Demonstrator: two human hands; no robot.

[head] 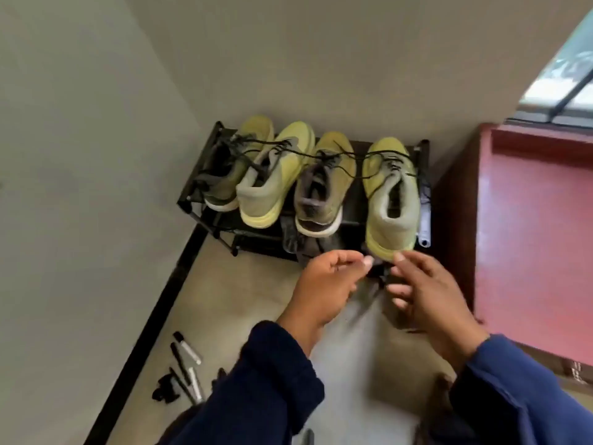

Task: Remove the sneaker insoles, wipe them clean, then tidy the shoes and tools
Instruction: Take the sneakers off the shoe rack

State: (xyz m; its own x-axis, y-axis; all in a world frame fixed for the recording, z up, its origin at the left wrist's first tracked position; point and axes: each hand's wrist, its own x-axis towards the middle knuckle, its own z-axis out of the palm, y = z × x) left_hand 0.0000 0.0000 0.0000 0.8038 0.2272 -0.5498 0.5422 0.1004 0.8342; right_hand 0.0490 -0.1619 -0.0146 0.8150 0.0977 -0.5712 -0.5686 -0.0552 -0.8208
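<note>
Blurred hands point(378, 284) before rightmost sneaker point(390, 200)

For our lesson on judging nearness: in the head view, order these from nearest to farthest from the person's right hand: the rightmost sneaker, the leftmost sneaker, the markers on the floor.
From the right hand:
1. Rightmost sneaker, just above the fingertips.
2. Leftmost sneaker, far left on the rack.
3. Markers, on the floor, lower left.

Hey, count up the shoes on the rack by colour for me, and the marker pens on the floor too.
Yellow-green sneakers with pale heels: 2, second from left and far right
Darker olive-grey sneakers: 2, far left and third from left
Marker pens on the floor: about 3, blurred
Total: about 7
</note>
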